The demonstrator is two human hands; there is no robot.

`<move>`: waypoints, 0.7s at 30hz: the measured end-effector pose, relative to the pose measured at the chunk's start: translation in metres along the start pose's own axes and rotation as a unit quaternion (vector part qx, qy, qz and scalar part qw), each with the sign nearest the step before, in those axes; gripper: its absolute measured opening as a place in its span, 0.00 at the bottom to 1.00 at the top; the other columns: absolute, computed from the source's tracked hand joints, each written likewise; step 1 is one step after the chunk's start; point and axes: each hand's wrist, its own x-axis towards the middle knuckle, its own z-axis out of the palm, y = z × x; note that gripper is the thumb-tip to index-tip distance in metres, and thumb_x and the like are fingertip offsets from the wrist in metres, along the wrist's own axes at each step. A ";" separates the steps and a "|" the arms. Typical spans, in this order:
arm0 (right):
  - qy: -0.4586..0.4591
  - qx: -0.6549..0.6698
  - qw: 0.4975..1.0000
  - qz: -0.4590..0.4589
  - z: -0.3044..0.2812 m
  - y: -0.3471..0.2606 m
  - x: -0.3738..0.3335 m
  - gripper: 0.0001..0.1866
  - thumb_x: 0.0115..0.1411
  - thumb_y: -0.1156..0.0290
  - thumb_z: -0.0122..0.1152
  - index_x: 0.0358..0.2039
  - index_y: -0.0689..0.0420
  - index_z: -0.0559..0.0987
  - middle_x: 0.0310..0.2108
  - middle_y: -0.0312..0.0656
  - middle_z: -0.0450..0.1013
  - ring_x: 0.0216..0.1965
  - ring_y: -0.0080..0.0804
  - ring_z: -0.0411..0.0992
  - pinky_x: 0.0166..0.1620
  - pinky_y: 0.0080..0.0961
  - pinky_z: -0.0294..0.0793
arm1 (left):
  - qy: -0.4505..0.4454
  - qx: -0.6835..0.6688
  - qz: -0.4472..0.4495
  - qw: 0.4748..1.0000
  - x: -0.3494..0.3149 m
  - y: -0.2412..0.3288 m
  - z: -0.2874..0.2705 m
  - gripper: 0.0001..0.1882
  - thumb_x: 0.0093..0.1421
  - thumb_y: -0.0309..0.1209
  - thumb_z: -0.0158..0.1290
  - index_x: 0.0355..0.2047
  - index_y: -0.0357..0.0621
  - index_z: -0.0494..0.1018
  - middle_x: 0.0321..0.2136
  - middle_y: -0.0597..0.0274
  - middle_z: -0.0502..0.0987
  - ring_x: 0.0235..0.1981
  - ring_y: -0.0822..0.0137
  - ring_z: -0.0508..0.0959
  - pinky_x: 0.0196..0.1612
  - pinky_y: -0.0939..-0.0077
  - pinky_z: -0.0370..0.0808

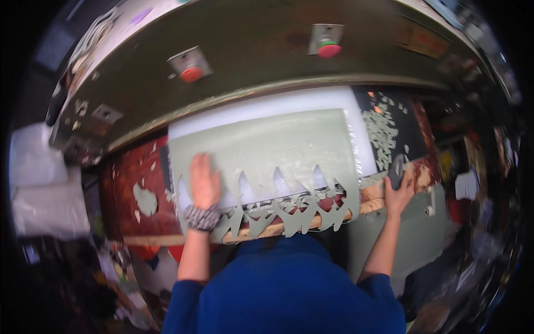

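A grey-green sheet (261, 139) lies over a white board, and a row of pointed cut-outs runs along its near edge. My left hand (204, 181) rests flat on the left part of this sheet, fingers stretched away from me; a patterned band circles the wrist. At the right, beside the sheet's edge, my right hand (399, 192) is closed round a dark grey, rounded, elongated object (396, 172) whose kind I cannot make out. Ragged strips of the sheet (289, 220) hang over the wooden front edge of the table.
Small grey-green scraps (382, 133) are heaped on a black surface at the right. A larger scrap (146, 200) lies on the dark red tabletop (119, 189) at the left. Behind the white board (311, 99) stands a dark green machine beam (256, 55) with a red button (191, 73) and a pinkish-red button (329, 50).
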 end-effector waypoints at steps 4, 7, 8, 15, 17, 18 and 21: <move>-0.042 0.067 0.996 -0.047 0.002 0.011 0.006 0.42 0.40 0.61 0.77 0.57 0.56 0.70 0.56 0.58 0.64 0.55 0.56 0.63 0.58 0.44 0.63 | -0.053 0.013 0.049 0.997 0.038 0.079 0.047 0.30 0.60 0.33 0.52 0.61 0.36 0.59 0.62 0.37 0.57 0.64 0.43 0.57 0.67 0.51 0.53; -0.048 0.144 0.988 0.013 0.001 0.015 0.003 0.44 0.40 0.63 0.78 0.58 0.58 0.69 0.57 0.56 0.65 0.56 0.52 0.64 0.59 0.40 0.63 | -0.095 -0.093 0.133 0.982 0.023 0.123 0.044 0.27 0.60 0.34 0.53 0.57 0.36 0.64 0.60 0.35 0.59 0.61 0.43 0.62 0.64 0.49 0.58; -0.036 0.180 0.982 0.035 0.000 0.014 0.003 0.44 0.40 0.64 0.78 0.59 0.60 0.68 0.56 0.55 0.65 0.56 0.50 0.65 0.60 0.38 0.63 | -0.141 -0.153 0.199 0.958 0.007 0.135 0.035 0.24 0.60 0.34 0.54 0.55 0.37 0.67 0.58 0.37 0.63 0.59 0.46 0.66 0.62 0.52 0.62; 0.039 0.650 0.673 0.350 -0.019 -0.007 0.009 0.32 0.60 0.69 0.61 0.62 0.61 0.61 0.58 0.50 0.64 0.58 0.43 0.64 0.62 0.38 0.63 | -0.066 -0.341 -0.106 0.932 -0.030 0.079 -0.035 0.09 0.62 0.28 0.51 0.39 0.37 0.78 0.38 0.52 0.80 0.41 0.63 0.80 0.45 0.73 0.75; -0.001 0.781 0.545 0.306 -0.019 -0.023 0.006 0.30 0.64 0.65 0.52 0.62 0.65 0.59 0.59 0.51 0.63 0.59 0.45 0.63 0.63 0.40 0.62 | 0.045 -0.051 -0.122 0.990 -0.024 0.019 -0.049 0.17 0.59 0.27 0.52 0.49 0.36 0.72 0.46 0.47 0.76 0.49 0.50 0.75 0.52 0.64 0.72; 0.005 0.778 0.544 0.314 -0.018 -0.033 0.003 0.30 0.64 0.65 0.52 0.62 0.65 0.59 0.60 0.51 0.62 0.60 0.45 0.62 0.64 0.39 0.61 | 0.042 0.053 -0.166 0.984 -0.025 -0.005 -0.052 0.23 0.59 0.28 0.51 0.55 0.37 0.66 0.55 0.45 0.69 0.58 0.48 0.68 0.60 0.58 0.65; -0.052 0.759 0.602 0.241 -0.014 -0.072 -0.008 0.29 0.64 0.67 0.52 0.62 0.67 0.60 0.59 0.53 0.62 0.59 0.44 0.63 0.63 0.39 0.62 | -0.040 0.145 -0.171 0.974 -0.037 -0.038 -0.029 0.27 0.61 0.31 0.49 0.60 0.38 0.62 0.61 0.45 0.61 0.64 0.49 0.59 0.65 0.53 0.56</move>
